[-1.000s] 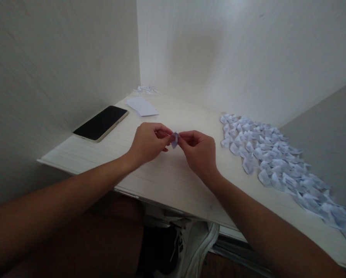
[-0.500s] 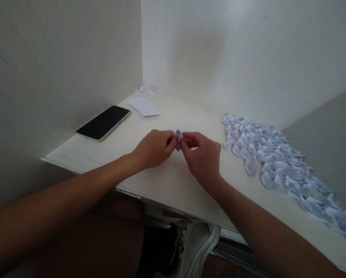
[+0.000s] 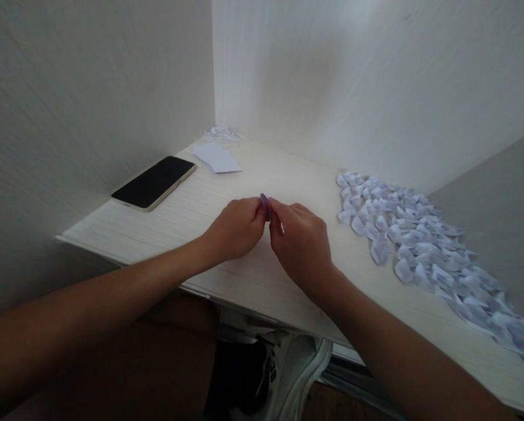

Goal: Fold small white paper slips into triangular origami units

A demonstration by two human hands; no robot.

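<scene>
A small folded piece of paper point(image 3: 264, 200) is pinched between my two hands above the middle of the white table. My left hand point(image 3: 240, 228) is closed, its thumb and forefinger gripping the paper from the left. From the right, the thumb and forefinger of my right hand point(image 3: 301, 238) press on the same piece. Fingers cover most of the paper, so its full shape is hidden. To the right of my right hand lies a long spread of folded white paper pieces point(image 3: 413, 231).
Behind my left hand, flat white paper sheets point(image 3: 218, 158) lie on the table point(image 3: 288, 292). A phone point(image 3: 154, 182) rests along the left wall. Thin paper scraps point(image 3: 224, 133) sit in the far corner. Walls close in the left and back.
The folded paper has turned and shows less between my fingers. My right fingers have moved slightly left, closer against my left hand. The view has shifted a little.
</scene>
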